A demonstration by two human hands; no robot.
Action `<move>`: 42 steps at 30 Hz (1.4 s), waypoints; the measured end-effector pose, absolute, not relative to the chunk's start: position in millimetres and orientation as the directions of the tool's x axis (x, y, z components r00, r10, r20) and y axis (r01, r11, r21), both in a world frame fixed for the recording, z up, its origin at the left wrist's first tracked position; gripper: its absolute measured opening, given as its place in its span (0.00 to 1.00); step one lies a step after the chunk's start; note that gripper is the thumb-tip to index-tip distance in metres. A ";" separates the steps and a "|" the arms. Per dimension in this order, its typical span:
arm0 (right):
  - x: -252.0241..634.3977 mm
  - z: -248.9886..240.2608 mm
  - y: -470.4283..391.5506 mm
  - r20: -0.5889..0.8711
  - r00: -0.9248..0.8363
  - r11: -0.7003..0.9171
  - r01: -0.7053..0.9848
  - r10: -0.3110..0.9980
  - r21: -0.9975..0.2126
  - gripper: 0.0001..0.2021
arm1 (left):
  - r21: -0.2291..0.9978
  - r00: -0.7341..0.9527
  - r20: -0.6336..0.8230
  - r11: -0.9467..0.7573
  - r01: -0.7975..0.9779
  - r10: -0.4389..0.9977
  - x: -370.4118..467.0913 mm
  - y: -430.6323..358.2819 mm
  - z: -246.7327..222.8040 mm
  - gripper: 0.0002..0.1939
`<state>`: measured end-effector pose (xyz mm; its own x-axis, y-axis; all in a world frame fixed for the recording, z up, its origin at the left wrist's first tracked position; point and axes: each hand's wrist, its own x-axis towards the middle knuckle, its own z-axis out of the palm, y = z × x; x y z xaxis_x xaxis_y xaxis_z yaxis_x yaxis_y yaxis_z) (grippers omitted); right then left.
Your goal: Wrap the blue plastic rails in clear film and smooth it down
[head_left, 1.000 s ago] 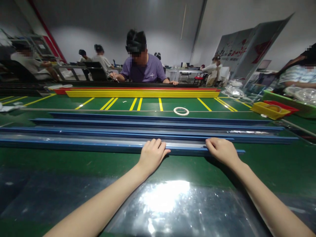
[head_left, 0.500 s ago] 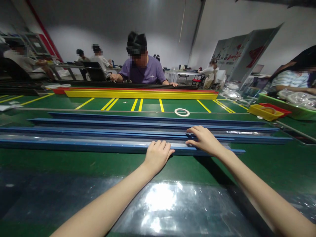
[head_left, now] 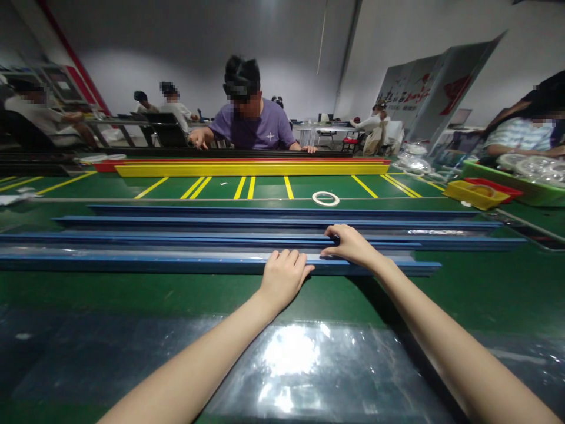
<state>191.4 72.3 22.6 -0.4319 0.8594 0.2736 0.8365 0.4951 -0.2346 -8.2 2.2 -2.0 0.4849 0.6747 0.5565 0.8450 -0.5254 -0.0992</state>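
Note:
Long blue channel strips lie side by side across the green table. My left hand [head_left: 283,278] rests at the nearest blue channel strip [head_left: 132,263], its fingers curled over the front edge. A pale, shiny film-like layer shows along the inside of this strip. Over the same strip, to the right, my right hand [head_left: 351,244] is held with thumb and fingers apart in a curve near its rear edge. Nothing shows between those fingers. Behind it lie more blue strips [head_left: 198,221].
Clear shiny sheeting [head_left: 353,371] covers the table's near side. Farther back are a white ring-shaped roll [head_left: 325,198], yellow strips [head_left: 251,171] and a yellow tray [head_left: 474,197]. A co-worker in a purple shirt [head_left: 253,126] sits opposite, hands at a dark strip.
My right hand has moved a little to the left along the blue strip. My left hand stays at the front edge. Opposite, the co-worker's hand on the left side of view has shifted slightly.

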 end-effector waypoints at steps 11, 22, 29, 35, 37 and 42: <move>191.1 23.3 71.7 0.268 -0.432 0.495 0.833 0.861 -0.246 0.15 | -0.115 0.490 0.558 -0.522 0.845 0.670 -8.2 2.2 -2.0 0.13; 191.4 24.4 68.2 0.281 -0.454 0.522 0.812 0.846 -0.260 0.15 | -0.130 0.492 0.570 -0.519 0.845 0.658 -7.8 2.1 -2.4 0.13; 192.4 23.2 68.6 0.282 -0.443 0.514 0.814 0.851 -0.273 0.16 | -0.127 0.487 0.580 -0.518 0.846 0.652 -8.4 1.3 -1.4 0.13; 195.8 22.0 70.0 0.263 -0.477 0.541 0.785 0.839 -0.301 0.14 | -0.133 0.488 0.579 -0.515 0.847 0.653 -8.8 1.2 -1.2 0.14; 197.9 22.3 70.1 0.254 -0.472 0.535 0.772 0.844 -0.342 0.14 | -0.133 0.490 0.576 -0.517 0.846 0.654 -9.0 1.1 -0.8 0.14; 202.9 23.7 69.3 0.219 -0.476 0.522 0.745 0.852 -0.414 0.17 | -0.130 0.494 0.567 -0.521 0.844 0.659 -9.1 0.8 0.2 0.13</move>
